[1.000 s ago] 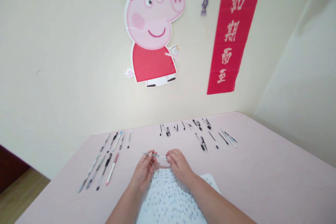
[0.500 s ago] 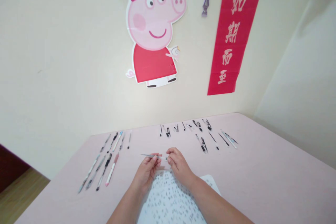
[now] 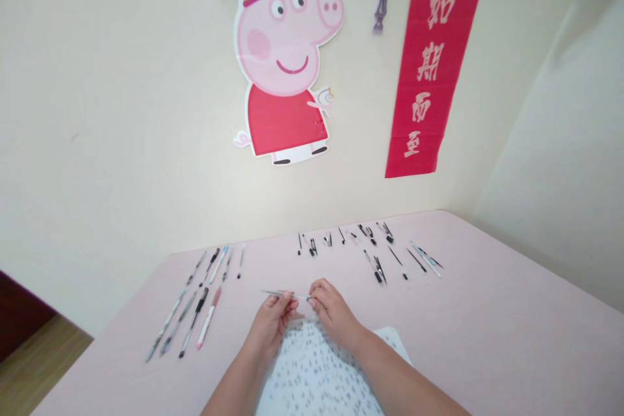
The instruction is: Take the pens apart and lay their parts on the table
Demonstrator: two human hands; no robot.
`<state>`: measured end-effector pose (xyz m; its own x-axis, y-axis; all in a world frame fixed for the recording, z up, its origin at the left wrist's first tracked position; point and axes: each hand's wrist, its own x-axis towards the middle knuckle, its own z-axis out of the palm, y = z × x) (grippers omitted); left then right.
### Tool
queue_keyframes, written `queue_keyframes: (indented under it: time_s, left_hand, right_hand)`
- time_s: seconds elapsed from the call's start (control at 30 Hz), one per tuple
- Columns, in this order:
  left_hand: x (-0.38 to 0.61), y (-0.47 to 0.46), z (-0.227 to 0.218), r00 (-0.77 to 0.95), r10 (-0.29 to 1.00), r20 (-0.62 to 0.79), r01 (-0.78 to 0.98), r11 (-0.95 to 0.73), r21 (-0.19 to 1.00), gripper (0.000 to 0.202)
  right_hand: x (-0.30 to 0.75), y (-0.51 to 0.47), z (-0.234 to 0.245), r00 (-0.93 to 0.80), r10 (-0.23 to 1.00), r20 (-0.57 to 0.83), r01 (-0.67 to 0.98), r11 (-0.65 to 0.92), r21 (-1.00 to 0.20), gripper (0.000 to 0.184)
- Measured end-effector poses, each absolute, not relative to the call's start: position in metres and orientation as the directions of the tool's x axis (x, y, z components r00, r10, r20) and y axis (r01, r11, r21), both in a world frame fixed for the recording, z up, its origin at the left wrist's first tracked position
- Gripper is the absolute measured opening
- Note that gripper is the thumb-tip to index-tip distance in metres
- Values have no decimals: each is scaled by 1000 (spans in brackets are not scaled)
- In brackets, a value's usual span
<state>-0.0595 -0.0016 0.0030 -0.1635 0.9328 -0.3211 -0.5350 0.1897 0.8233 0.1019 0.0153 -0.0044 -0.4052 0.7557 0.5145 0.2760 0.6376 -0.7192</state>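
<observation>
My left hand point(image 3: 277, 315) pinches a slim pen point(image 3: 275, 292) between thumb and fingers. Its thin grey end points left, and a pale stretch spans the gap between my hands. At the pen's right end, the fingertips of my right hand point(image 3: 331, 304) are closed on a small dark part. Whether the pen is whole or only a piece is too small to tell. Both hands are above the pink table point(image 3: 463, 351), just beyond a white sheet with dark marks point(image 3: 322, 370) that lies under my forearms.
Several pens point(image 3: 195, 318) lie in two rows at the left. Along the back right are groups of pen parts point(image 3: 375, 266), with thin refills point(image 3: 397, 260) and dark caps among them. Behind rises a wall with a pig cutout point(image 3: 287, 117) and a red banner point(image 3: 429, 78).
My right fingers have closed in more tightly around the pen's right end. The pen stays in my left hand; the whole view has shifted very slightly.
</observation>
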Motion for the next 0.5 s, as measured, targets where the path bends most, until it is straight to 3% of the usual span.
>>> queue_keyframes:
  time_s: [0.27, 0.43, 0.5]
  left_hand:
    - [-58, -2, 5, -177, 934, -311, -548, 169, 819, 7]
    - [-58, -3, 5, -130, 951, -279, -532, 171, 830, 6]
    - [-58, -4, 5, -114, 955, -275, -526, 177, 832, 5]
  right_hand:
    - [102, 20, -16, -361, 782, 509, 325, 617, -717, 6]
    - [102, 22, -20, -375, 804, 461, 370, 585, -722, 32]
    - [101, 23, -20, -370, 809, 456, 381, 580, -720, 33]
